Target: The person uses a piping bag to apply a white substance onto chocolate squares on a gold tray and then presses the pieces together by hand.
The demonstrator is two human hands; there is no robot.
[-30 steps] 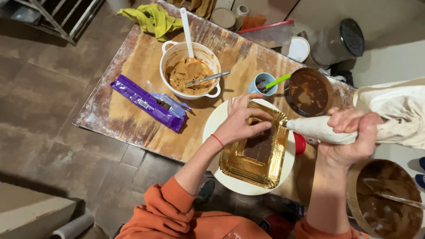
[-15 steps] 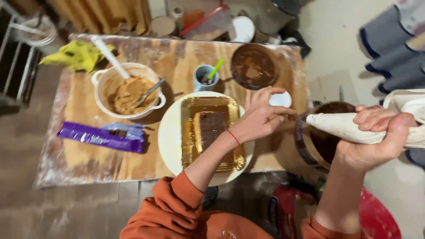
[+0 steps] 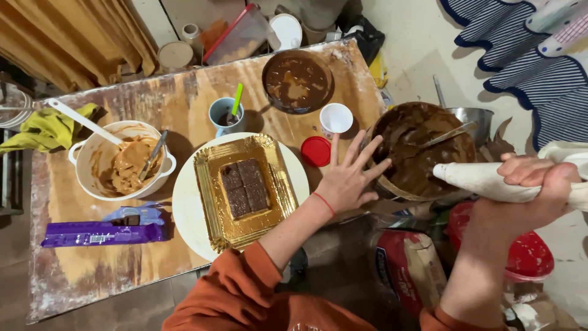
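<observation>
At the table's right edge, the left hand (image 3: 348, 182) hovered flat, fingers spread wide, gripping nothing, beside the round red plastic lid (image 3: 316, 151); the right hand (image 3: 531, 195) was closed tight round the white cloth piping bag (image 3: 490, 182), nozzle aimed left over the big bowl of dark chocolate batter (image 3: 416, 153); the gold foil tray (image 3: 246, 191) with brown biscuit squares sat on a white round plate (image 3: 184, 208); judged: piping stage; next needs nozzle brought over tray.
</observation>
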